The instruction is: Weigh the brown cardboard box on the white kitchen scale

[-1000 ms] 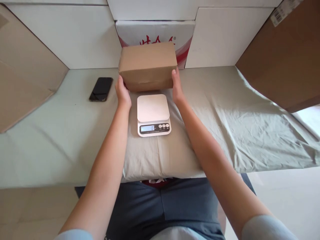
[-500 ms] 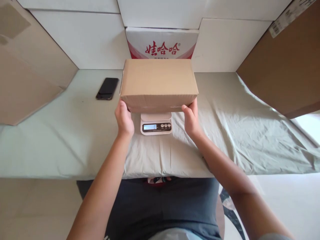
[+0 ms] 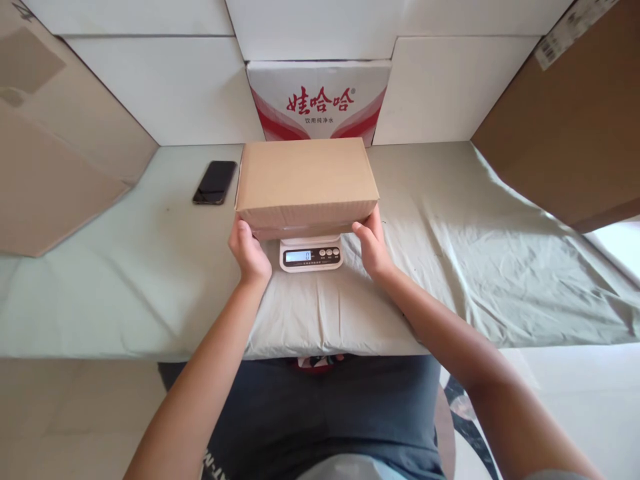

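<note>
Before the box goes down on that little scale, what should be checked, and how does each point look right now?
1. Both hands grip the cardboard box: ok, left hand and right hand hold its near lower corners.
2. Box over the scale: ok, it covers the platform.
3. Display reads zero: ok.
4. Box free of the scale: cannot tell, the underside is hidden.
5. Scale sits level: cannot tell, it rests on a soft cloth.
6. Phone out of the way: ok, apart at the left.
</note>
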